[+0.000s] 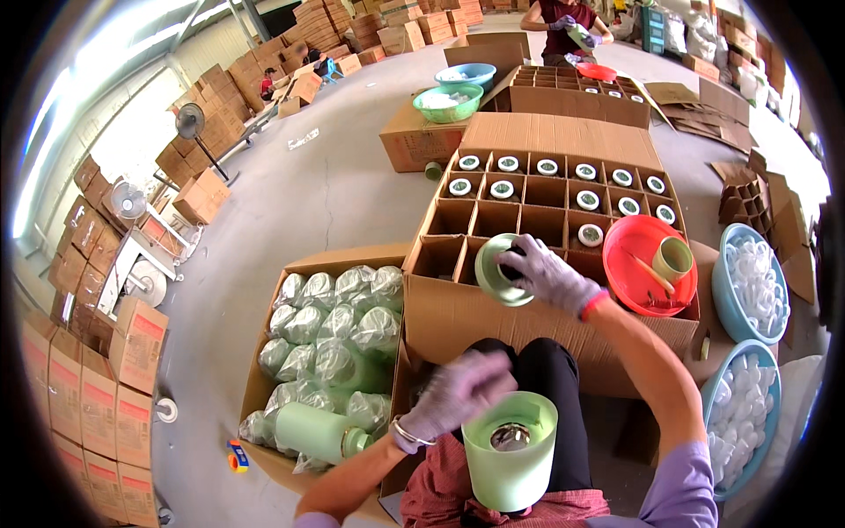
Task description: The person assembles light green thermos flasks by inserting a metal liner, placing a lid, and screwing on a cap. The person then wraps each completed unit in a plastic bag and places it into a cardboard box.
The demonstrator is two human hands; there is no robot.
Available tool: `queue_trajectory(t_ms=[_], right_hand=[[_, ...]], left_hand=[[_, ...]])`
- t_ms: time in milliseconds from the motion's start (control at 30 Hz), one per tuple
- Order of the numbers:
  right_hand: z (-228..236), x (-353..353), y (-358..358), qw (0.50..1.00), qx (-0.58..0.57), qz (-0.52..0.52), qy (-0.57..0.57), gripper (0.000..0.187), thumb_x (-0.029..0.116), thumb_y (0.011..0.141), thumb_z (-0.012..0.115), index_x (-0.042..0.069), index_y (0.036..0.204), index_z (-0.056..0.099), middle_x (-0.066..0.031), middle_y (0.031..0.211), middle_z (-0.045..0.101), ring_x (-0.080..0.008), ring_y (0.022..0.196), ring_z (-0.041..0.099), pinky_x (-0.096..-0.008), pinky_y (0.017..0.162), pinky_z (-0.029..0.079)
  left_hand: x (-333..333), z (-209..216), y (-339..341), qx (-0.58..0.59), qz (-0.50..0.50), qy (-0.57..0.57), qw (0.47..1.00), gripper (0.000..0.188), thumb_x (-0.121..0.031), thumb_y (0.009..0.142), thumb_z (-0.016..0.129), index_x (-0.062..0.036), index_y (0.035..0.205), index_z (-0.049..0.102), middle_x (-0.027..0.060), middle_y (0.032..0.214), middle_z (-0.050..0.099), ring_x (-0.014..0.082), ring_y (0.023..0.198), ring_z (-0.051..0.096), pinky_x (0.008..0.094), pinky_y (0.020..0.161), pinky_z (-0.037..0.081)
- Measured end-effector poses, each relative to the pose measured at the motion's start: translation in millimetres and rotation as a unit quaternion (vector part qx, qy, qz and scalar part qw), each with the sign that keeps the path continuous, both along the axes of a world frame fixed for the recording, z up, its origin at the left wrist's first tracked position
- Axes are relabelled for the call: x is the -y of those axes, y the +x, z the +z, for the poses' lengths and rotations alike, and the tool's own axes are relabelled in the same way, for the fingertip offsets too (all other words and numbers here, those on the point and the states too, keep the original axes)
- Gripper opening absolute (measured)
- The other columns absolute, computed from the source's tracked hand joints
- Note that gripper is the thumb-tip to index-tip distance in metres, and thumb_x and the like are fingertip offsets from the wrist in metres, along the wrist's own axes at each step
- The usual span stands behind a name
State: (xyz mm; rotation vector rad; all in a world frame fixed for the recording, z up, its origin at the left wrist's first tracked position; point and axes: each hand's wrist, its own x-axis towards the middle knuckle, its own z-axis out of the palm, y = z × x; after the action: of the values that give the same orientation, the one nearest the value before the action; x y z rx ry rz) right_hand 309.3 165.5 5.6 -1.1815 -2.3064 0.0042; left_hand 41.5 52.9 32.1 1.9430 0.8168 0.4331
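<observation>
My right hand (550, 275), in a pale glove, grips a pale green round lid-like part (500, 283) by its dark middle. It is above the near row of the divided carton (537, 321). Over my lap, my gloved left hand (462, 392) is smeared by motion, so its fingers are unclear. Just below it, a wide green cylinder (510, 471) stands on my lap with a shiny metal piece (510, 436) inside. To the left, a green bottle (310, 431) lies across several plastic-wrapped green bottles (339, 363) in an open carton (248, 400).
A red basin (623, 286) on the divided carton holds a green cup (672, 259) and a small tool. Blue basins of white parts (753, 286) stand at right. Several white-rimmed bottles (587, 201) fill carton cells. Ahead, another person (572, 26) works. Fans (190, 121) and stacked boxes line the left.
</observation>
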Motion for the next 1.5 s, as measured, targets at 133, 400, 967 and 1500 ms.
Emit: queue_trajectory(t_ms=[133, 400, 967, 1500], right_hand=[[53, 89, -50, 0.988, -0.153, 0.019, 0.031, 0.058, 0.013, 0.08, 0.075, 0.006, 0.132, 0.052, -0.0199, 0.12, 0.051, -0.0398, 0.1, 0.06, -0.0446, 0.089, 0.052], [40, 147, -19, 0.918, -0.311, 0.173, -0.173, 0.048, 0.012, 0.085, 0.07, 0.005, 0.131, 0.056, -0.0106, 0.118, 0.066, -0.0224, 0.108, 0.064, -0.0362, 0.093, 0.053], [34, 195, -61, 0.911, -0.26, 0.046, -0.316, 0.032, 0.022, 0.098, 0.054, 0.002, 0.122, 0.059, -0.021, 0.126, 0.058, -0.0366, 0.116, 0.057, -0.0415, 0.1, 0.046], [107, 304, 26, 0.873, 0.227, -0.159, -0.401, 0.072, 0.072, 0.087, 0.052, 0.003, 0.102, 0.068, -0.0206, 0.091, 0.069, -0.0382, 0.074, 0.069, -0.0444, 0.065, 0.055]], left_hand=[[-3, 19, 18, 0.388, 0.179, -0.236, 0.873, 0.061, -0.037, 0.106, 0.045, -0.0033, 0.153, 0.028, 0.012, 0.147, 0.043, 0.0189, 0.129, 0.048, 0.0306, 0.103, 0.044], [2, 33, 31, 0.167, -0.046, 0.409, 0.896, 0.066, -0.045, 0.074, 0.08, -0.0109, 0.128, 0.066, 0.0134, 0.137, 0.057, 0.0424, 0.129, 0.048, 0.0505, 0.107, 0.04], [57, -1, -22, 0.078, -0.116, 0.14, 0.98, 0.053, -0.041, 0.094, 0.062, -0.0006, 0.127, 0.062, 0.0208, 0.131, 0.059, 0.0389, 0.127, 0.051, 0.0466, 0.108, 0.039], [137, -97, 14, 0.208, 0.08, -0.507, 0.832, 0.034, -0.03, 0.104, 0.052, -0.0003, 0.121, 0.057, 0.0036, 0.106, 0.064, 0.0092, 0.1, 0.059, 0.0262, 0.086, 0.05]])
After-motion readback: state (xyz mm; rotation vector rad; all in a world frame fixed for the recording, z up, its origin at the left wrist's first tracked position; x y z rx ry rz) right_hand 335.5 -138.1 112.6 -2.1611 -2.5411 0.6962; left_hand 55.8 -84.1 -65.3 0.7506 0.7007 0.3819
